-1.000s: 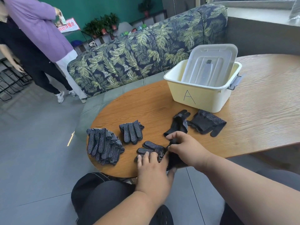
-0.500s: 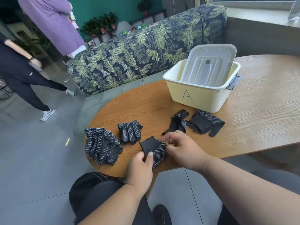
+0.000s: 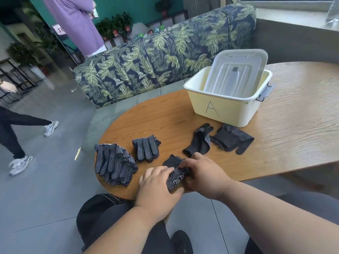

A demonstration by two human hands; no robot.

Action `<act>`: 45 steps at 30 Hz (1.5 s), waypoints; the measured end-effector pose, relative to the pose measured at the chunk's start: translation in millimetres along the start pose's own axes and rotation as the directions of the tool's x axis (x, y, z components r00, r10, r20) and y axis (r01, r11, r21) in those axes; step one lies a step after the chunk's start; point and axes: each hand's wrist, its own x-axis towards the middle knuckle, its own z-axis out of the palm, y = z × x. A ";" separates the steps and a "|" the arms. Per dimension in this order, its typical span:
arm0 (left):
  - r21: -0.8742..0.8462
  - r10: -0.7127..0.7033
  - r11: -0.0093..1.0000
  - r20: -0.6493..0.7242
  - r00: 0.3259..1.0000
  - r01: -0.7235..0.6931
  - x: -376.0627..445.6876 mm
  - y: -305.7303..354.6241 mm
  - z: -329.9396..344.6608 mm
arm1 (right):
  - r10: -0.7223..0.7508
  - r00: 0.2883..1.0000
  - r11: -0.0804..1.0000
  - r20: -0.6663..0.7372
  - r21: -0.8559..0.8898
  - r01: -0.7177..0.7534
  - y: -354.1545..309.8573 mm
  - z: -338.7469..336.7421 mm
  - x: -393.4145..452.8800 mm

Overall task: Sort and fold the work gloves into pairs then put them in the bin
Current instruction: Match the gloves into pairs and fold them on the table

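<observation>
A folded bundle of dark dotted work gloves (image 3: 177, 177) lies near the table's front edge. My left hand (image 3: 158, 187) and my right hand (image 3: 203, 174) both grip it, fingers curled round the roll from either side. Left of it rests a stack of several dotted gloves (image 3: 113, 163), and behind it a folded pair (image 3: 146, 147). Two loose gloves lie farther back: one (image 3: 200, 142) fingers up, another (image 3: 233, 138) crumpled beside it. Behind them stands the pale yellow bin (image 3: 225, 110) marked "A", its clear lid (image 3: 236, 70) propped inside.
The wooden table (image 3: 293, 125) ends in a rounded edge at the left. A leaf-patterned sofa (image 3: 156, 57) runs behind it. One person in purple (image 3: 77, 21) stands at the back left, and another person's legs (image 3: 14, 136) cross the floor on the left.
The glove pair has been rolled over into a tighter bundle, and my left hand now wraps its left end. My right hand has moved onto the bundle's top. People in the background walked left.
</observation>
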 end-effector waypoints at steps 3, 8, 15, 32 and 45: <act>-0.050 0.014 0.999 0.006 1.000 -0.013 1.0 -4.0 1.1 | -0.009 0.999 0.999 -0.048 -0.046 0.007 0.7 5.6 0.3; -0.200 0.034 0.979 -0.020 0.999 -0.037 8.1 -13.5 1.9 | -0.022 0.993 0.997 -0.116 -0.075 0.013 3.6 11.2 1.9; -0.772 -0.185 0.614 0.058 0.981 0.162 13.8 -14.2 -2.5 | 0.049 0.978 0.954 -0.201 0.298 0.014 -3.4 0.4 4.3; -0.629 -0.342 0.703 0.112 0.933 0.333 18.3 -33.7 7.8 | 0.342 0.931 0.348 0.130 0.902 -0.254 -18.1 -8.0 17.1; -0.401 -0.217 0.903 -0.110 0.970 0.157 26.2 -31.1 28.9 | 0.315 0.910 0.404 0.270 0.829 -0.386 -77.3 16.9 136.0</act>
